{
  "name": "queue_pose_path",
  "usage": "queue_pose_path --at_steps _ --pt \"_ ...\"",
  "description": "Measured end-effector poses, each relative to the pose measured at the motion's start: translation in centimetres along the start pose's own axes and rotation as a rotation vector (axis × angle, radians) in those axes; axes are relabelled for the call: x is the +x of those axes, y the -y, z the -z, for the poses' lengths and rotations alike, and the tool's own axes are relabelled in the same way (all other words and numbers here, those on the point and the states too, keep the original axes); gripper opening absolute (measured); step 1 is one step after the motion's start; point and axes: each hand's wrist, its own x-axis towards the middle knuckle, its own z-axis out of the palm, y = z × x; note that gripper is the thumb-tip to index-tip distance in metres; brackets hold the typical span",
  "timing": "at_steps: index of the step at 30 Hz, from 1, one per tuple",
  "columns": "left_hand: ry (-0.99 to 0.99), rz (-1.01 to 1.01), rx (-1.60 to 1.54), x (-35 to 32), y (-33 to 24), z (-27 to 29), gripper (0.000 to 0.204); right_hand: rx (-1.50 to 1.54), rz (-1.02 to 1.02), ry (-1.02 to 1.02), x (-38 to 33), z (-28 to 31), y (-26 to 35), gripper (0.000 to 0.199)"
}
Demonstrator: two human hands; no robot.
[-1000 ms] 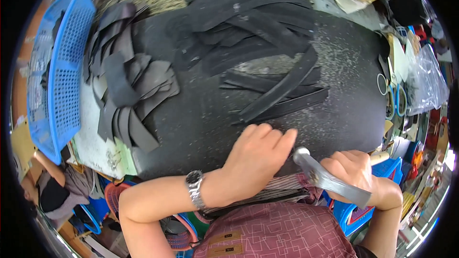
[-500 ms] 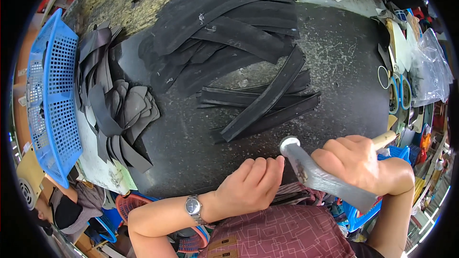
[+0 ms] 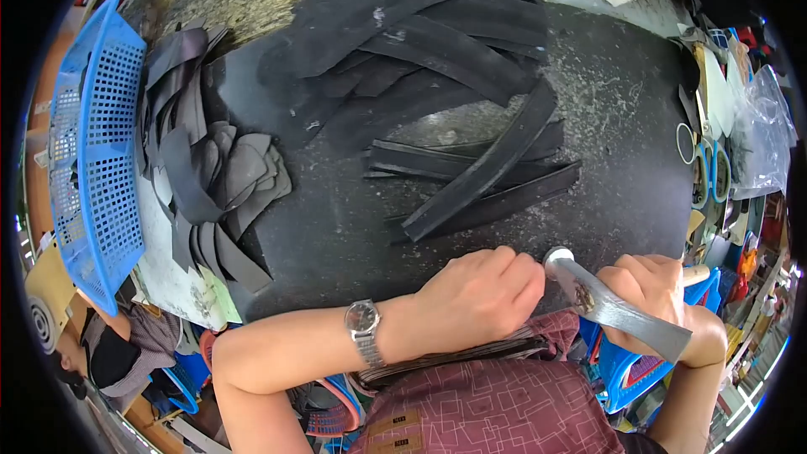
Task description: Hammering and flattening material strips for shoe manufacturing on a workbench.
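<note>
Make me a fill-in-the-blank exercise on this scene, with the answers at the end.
1. The right hand grips a metal-headed ____.
2. Behind the left hand, the wrist wears a round-dialled ____.
3. The plastic basket at the picture's left is ____.
4. Beside the clear plastic bag lie ____ with looped handles.

Missing words: hammer; watch; blue; scissors.

Bright light, dark fisheye-warped corners

The tabletop (image 3: 622, 193) is viewed from head height above its near edge, steeply downward and forward; the left hand (image 3: 483, 294) and right hand (image 3: 646, 292) are framed at close range beside that edge (straight lines are bent toward the fisheye's rim).
</note>
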Motion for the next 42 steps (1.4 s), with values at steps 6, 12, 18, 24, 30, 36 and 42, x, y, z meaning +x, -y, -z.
queue_pose_path --at_steps 6,12,18,24,30,36,42 --pt "0.017 -0.182 0.109 0.7 0.8 -0.3 0.023 0.008 -0.04 0.024 -1.3 -0.4 -1.2 0.029" --pt "0.111 -0.363 0.408 1.4 -0.6 0.0 0.025 -0.029 0.065 0.008 -0.9 -0.6 -1.3 0.026" --pt "0.063 -0.126 0.068 0.7 -0.1 0.3 0.034 -0.026 0.04 -0.002 0.0 -0.4 -0.8 0.025" --pt "0.109 -0.128 0.232 -0.5 -1.0 1.1 0.032 -0.139 0.051 0.057 -0.2 -0.9 0.0 0.028" --pt "0.116 -0.312 0.543 -2.6 -0.7 1.3 0.034 -0.112 0.125 0.046 0.9 -1.0 0.8 0.027" --pt "0.111 -0.292 0.52 -4.4 -0.5 2.4 0.035 -0.13 0.22 0.018 2.8 -0.6 2.1 0.027" --pt "0.122 -0.197 0.368 -6.4 -0.2 3.7 0.038 -0.096 0.235 0.097 4.1 -1.1 3.3 0.028"
